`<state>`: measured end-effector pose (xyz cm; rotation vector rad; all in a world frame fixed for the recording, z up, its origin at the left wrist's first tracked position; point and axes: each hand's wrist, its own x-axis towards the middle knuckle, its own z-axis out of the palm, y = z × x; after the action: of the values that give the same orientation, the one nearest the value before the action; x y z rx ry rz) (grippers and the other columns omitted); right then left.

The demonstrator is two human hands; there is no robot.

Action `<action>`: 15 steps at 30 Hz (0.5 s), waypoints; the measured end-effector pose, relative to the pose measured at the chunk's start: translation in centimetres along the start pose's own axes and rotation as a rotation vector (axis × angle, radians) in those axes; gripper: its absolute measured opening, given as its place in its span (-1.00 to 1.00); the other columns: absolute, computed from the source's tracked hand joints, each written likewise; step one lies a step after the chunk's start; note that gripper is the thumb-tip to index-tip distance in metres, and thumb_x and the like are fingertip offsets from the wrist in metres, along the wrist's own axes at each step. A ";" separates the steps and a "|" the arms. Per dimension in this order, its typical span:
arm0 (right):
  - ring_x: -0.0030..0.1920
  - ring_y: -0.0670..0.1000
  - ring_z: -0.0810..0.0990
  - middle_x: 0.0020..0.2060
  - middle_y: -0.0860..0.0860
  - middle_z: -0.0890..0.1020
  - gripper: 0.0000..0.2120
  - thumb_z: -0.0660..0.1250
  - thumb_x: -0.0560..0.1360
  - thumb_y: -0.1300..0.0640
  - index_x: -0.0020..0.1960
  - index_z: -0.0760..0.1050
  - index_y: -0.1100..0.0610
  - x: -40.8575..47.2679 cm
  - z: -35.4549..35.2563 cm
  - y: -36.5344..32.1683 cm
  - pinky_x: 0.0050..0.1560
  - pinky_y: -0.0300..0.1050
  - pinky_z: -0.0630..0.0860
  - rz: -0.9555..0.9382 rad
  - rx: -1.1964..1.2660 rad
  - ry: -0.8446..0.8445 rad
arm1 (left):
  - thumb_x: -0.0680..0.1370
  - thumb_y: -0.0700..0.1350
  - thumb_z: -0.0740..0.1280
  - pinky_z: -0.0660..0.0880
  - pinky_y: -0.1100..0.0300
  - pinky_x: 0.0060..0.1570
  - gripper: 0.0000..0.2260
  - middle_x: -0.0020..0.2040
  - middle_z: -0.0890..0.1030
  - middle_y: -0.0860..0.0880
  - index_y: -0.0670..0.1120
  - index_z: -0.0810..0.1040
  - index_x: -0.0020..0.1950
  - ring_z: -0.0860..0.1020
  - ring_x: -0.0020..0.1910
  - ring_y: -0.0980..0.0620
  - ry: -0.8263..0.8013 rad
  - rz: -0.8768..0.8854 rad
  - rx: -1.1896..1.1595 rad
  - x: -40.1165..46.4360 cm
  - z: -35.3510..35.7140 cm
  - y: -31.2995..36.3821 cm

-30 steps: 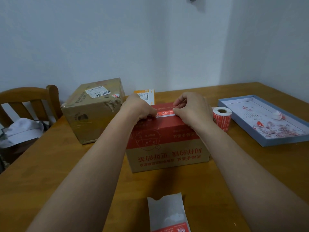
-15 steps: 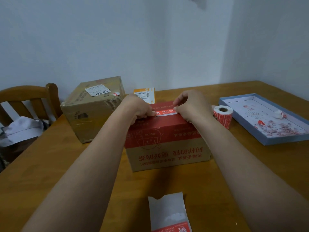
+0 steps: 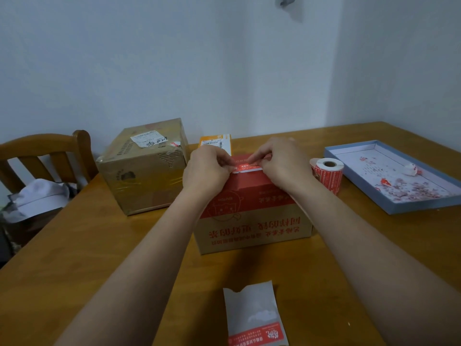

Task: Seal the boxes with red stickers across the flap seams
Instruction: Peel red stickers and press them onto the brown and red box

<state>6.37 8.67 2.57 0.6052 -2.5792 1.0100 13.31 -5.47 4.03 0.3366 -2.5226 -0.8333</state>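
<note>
Table (image 3: pixel 74 258) of orange-brown wood fills most of my view, pushed into a corner of pale walls, with a wooden chair (image 3: pixel 45 151) at its left edge. On the far left of the top stands a taped brown carton (image 3: pixel 144 168) with a white label on its lid. To the far right lies a shallow blue tray (image 3: pixel 389 196) strewn with red and white scraps. In the middle, close to me, sits the red-and-tan box (image 3: pixel 252 221) with its print upside down from where I look. A small orange box (image 3: pixel 215 143) peeks out behind it. Just right of the middle box stands a roll of red stickers (image 3: pixel 329 174), upright. A strip of backing paper (image 3: pixel 252 313) lies at the near edge. My left hand (image 3: pixel 205 173) and right hand (image 3: pixel 284 166) rest on the box top, fingertips curled down and pinching the two ends of a red sticker (image 3: pixel 248 166) that lies on the flap seam.
</note>
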 end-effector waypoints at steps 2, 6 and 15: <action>0.03 -0.08 0.37 0.03 -0.11 0.58 -0.53 0.25 0.49 0.21 -0.37 0.52 -0.35 -0.1 0.0 0.0 0.02 -0.08 0.44 -0.027 -0.011 -0.019 | 0.54 -0.17 0.38 0.54 0.04 -0.02 -0.84 -0.10 0.60 0.05 0.07 0.71 -0.07 0.56 -0.04 -0.01 -0.012 0.043 0.064 -0.4 0.1 0.2; 0.10 -0.05 0.33 -0.04 -0.18 0.58 -0.56 0.25 0.51 0.30 -0.13 0.66 -0.25 -0.5 -0.8 -0.4 0.15 -0.04 0.39 -0.129 -0.030 -0.081 | 0.55 -0.25 0.31 0.55 -0.04 0.03 -0.74 0.06 0.63 -0.01 0.05 0.71 0.04 0.56 0.05 -0.07 -0.051 0.159 0.129 -0.3 0.2 0.0; 0.11 0.00 0.32 0.05 -0.19 0.52 -0.53 0.19 0.50 0.31 0.02 0.64 -0.25 -0.6 -0.8 -0.1 0.19 -0.04 0.28 -0.128 -0.097 -0.165 | 0.54 -0.23 0.13 0.39 -0.01 0.09 -0.59 0.08 0.58 0.02 0.06 0.61 0.25 0.37 0.05 -0.02 -0.093 0.317 0.287 -1.2 -0.1 -1.0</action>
<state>7.02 9.31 3.00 0.8481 -2.6724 0.8197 14.45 -5.88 3.06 -0.0166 -2.6881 -0.3740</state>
